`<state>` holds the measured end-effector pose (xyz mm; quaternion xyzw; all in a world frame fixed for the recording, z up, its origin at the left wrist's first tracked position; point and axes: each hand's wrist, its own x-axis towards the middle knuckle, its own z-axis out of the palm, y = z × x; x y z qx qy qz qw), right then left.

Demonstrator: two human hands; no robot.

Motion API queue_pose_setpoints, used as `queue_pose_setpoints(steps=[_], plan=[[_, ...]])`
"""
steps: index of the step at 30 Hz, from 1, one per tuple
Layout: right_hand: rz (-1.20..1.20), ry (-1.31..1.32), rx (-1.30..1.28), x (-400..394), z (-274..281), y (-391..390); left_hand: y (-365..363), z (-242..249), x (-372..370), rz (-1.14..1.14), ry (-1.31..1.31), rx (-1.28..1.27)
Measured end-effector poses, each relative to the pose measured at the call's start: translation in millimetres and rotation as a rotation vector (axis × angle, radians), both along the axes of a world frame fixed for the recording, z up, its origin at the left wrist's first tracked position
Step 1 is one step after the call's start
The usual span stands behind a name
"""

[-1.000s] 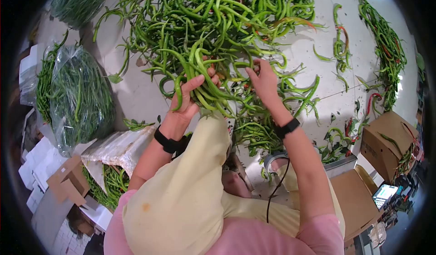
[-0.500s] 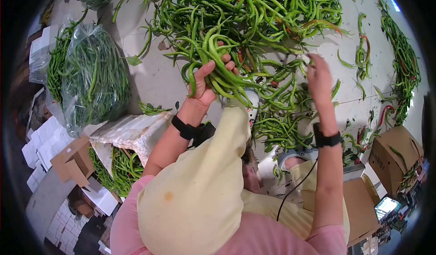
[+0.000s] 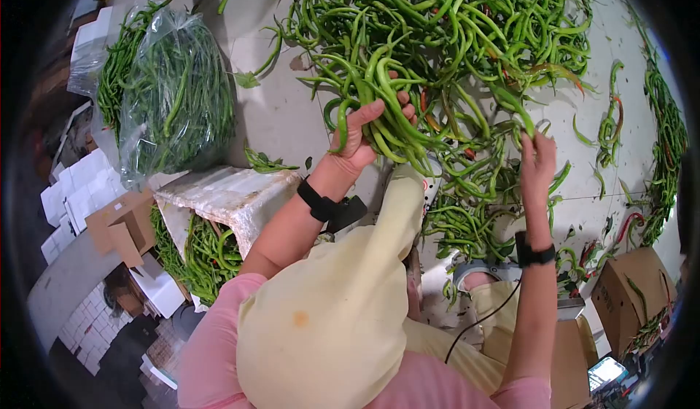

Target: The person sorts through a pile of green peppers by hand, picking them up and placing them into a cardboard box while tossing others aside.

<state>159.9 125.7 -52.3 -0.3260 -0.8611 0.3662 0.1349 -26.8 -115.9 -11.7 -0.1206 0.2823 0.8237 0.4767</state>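
Observation:
My left hand (image 3: pixel 359 141) is wrapped round a bunch of long green chili peppers (image 3: pixel 386 92), its thumb and fingertips showing over them. Off to the right, my right hand (image 3: pixel 538 157) pinches the lower end of a single green chili pepper (image 3: pixel 515 108) between thumb and fingers. That pepper slants up and left over the loose ones. In front of both hands spreads a large heap of green chili peppers (image 3: pixel 467 26), with a few red ones mixed in. More loose peppers (image 3: pixel 467 223) lie between my hands and my feet.
Left stands a clear plastic bag (image 3: pixel 179 103) full of peppers. Below it a white foam box (image 3: pixel 226 190) lies on its side with peppers inside. A cardboard box (image 3: pixel 633 296) is at right, near a lit phone (image 3: pixel 607 374). A pepper row (image 3: pixel 665 146) lines the right edge.
My right hand has closed on one green pepper; earlier it hovered over the pile without one. My left hand keeps its bunch. The whole view has shifted, so things appear farther right.

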Motion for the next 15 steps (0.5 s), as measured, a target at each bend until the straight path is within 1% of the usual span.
queue_pose_setpoints(steps=[1,4,5,6,7,8,9,10,13,14,15], plan=[[-0.104,0.016,-0.094,7.8,13.3,-1.1,0.8,0.4,0.1,-0.024,0.024,-0.011],[-0.177,0.13,-0.547,0.2,55.1,-26.5,9.0,5.5,6.7,-0.096,0.066,-0.034],[-0.176,0.178,-0.753,-7.3,63.0,-40.3,13.2,7.8,10.3,-0.121,0.077,-0.038],[-0.116,0.26,-0.792,-16.4,64.3,-55.4,16.5,9.3,14.7,-0.153,0.111,-0.036],[-0.053,0.301,-0.78,-25.6,74.6,-70.7,21.2,12.7,18.4,-0.172,0.104,-0.044],[-0.012,0.279,-0.641,-31.5,80.3,-86.0,25.4,16.2,22.3,-0.19,0.096,-0.054],[0.053,0.283,-0.607,-37.2,92.0,-96.0,28.5,19.6,25.4,-0.208,0.086,-0.067],[0.104,0.3,-0.632,-37.3,90.3,-104.7,29.5,19.3,27.6,-0.196,0.05,-0.065],[0.163,0.24,-0.438,-34.3,84.1,-117.1,44.4,28.6,38.6,-0.13,0.047,-0.027],[0.2,0.225,-0.454,-34.4,84.5,-114.2,47.4,28.5,44.9,-0.127,0.037,-0.023],[0.163,0.241,-0.561,-31.6,82.4,-111.8,50.1,31.1,48.7,-0.197,0.018,-0.008]])
